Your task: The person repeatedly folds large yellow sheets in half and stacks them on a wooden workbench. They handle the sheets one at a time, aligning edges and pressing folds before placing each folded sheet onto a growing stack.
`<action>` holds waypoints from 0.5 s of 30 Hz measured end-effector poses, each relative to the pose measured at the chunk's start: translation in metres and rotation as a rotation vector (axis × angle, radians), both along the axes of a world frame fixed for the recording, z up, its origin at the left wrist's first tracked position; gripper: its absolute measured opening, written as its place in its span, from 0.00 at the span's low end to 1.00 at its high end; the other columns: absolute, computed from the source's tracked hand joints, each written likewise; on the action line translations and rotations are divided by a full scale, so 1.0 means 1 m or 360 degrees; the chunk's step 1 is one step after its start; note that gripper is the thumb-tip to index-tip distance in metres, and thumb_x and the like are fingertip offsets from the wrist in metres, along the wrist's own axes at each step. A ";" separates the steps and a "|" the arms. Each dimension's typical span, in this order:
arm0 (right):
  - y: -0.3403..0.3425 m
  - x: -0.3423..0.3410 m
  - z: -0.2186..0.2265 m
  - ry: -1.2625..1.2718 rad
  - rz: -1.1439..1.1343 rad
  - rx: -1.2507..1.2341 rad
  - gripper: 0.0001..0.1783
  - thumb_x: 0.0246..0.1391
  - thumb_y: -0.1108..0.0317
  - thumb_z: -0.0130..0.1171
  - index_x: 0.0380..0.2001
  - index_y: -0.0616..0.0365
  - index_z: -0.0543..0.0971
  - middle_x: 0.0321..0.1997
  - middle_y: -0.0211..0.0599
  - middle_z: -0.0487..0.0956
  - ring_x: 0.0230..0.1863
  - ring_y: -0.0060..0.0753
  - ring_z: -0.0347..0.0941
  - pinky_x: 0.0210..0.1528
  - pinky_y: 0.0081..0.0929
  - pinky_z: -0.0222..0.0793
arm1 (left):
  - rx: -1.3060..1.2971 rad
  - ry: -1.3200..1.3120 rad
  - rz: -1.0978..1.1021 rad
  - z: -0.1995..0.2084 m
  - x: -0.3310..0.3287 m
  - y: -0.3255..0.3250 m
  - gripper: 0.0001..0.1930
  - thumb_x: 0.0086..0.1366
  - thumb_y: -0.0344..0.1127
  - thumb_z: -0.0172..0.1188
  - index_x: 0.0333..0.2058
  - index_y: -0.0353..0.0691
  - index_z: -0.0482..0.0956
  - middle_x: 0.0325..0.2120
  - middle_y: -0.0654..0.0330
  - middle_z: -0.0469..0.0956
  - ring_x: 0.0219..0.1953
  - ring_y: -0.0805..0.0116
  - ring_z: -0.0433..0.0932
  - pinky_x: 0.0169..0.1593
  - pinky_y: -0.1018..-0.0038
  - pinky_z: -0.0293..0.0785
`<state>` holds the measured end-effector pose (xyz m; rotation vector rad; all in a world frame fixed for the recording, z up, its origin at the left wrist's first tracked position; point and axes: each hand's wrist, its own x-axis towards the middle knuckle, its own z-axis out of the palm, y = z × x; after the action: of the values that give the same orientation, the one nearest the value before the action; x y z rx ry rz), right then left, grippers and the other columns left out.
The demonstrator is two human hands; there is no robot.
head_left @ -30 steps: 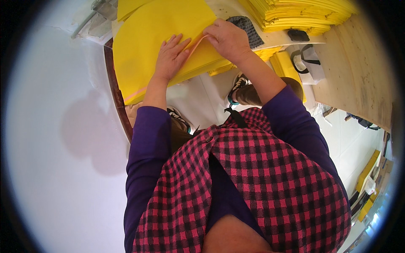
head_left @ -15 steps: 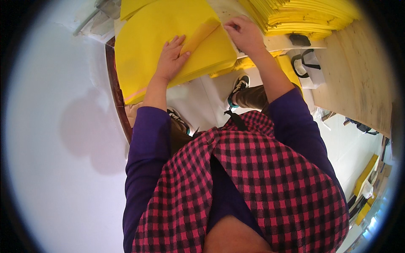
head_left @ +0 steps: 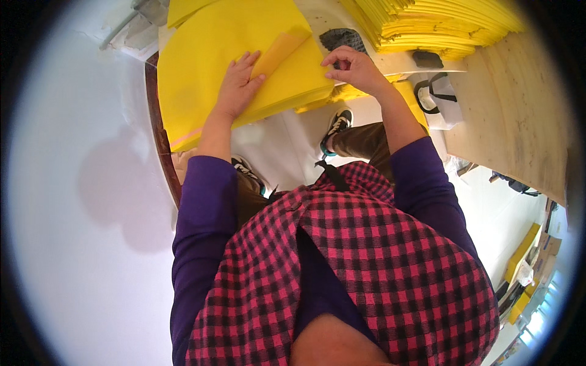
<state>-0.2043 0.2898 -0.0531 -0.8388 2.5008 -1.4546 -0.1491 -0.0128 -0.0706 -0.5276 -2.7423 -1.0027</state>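
Note:
A stack of yellow sheets (head_left: 201,73) lies in front of me, cloth or paper, I cannot tell which. Across its top sheet runs a narrow, slanting strip of deeper yellow-orange (head_left: 279,53). My left hand (head_left: 238,88) rests on the top sheet with its fingers stretched out, fingertips and thumb at the strip's lower end. Just off the right edge of the stack is my right hand (head_left: 360,72), with thumb and index finger apart and the other fingers curled. Nothing shows between them. Behind this hand a dark, crumpled-looking piece (head_left: 343,40) is partly hidden.
More yellow sheets (head_left: 427,27) are piled high at the far right, beside a small dark block (head_left: 427,59). A wooden panel (head_left: 513,110) stands to the right, near a white bag with black handles (head_left: 448,104). A pale wall (head_left: 73,213) fills the left.
My right thumb and index finger have parted, and that hand sits slightly lower. The dark piece behind it has come into sight. My left hand stays on the sheet; the whole view has shifted slightly.

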 end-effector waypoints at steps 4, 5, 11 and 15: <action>0.010 -0.012 -0.010 -0.0137 -0.0307 0.0026 0.09 0.44 0.67 0.66 0.31 0.56 0.81 0.29 0.28 0.73 0.29 0.22 0.68 0.32 0.21 0.65 | -0.0014 -0.0001 -0.0001 0.001 0.000 0.000 0.24 0.64 0.43 0.50 0.56 0.40 0.68 0.60 0.56 0.63 0.65 0.56 0.54 0.68 0.60 0.41; 0.016 -0.017 -0.014 -0.0178 -0.0464 0.0112 0.10 0.43 0.66 0.66 0.31 0.56 0.81 0.29 0.31 0.75 0.30 0.26 0.70 0.34 0.23 0.67 | -0.0026 -0.0003 -0.0009 0.001 0.000 0.000 0.24 0.64 0.43 0.50 0.56 0.40 0.67 0.60 0.56 0.63 0.65 0.56 0.54 0.68 0.60 0.41; 0.032 -0.027 -0.045 0.0112 -0.0554 0.0772 0.14 0.42 0.58 0.66 0.27 0.56 0.78 0.26 0.37 0.78 0.32 0.39 0.75 0.37 0.35 0.70 | -0.0062 0.0023 -0.0003 0.001 0.003 -0.001 0.23 0.64 0.44 0.48 0.56 0.42 0.68 0.61 0.57 0.61 0.65 0.56 0.53 0.68 0.60 0.41; 0.032 -0.033 -0.046 -0.0052 -0.0584 0.0740 0.12 0.45 0.60 0.64 0.31 0.54 0.80 0.28 0.37 0.79 0.33 0.37 0.75 0.38 0.33 0.71 | -0.0067 0.0005 -0.0007 0.002 0.002 -0.001 0.22 0.64 0.43 0.48 0.55 0.43 0.70 0.61 0.57 0.61 0.66 0.55 0.53 0.67 0.59 0.42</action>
<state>-0.2377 0.3218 -0.0987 -0.2844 2.8960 -0.8741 -0.1471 -0.0140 -0.0689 -0.5419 -2.7660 -0.9465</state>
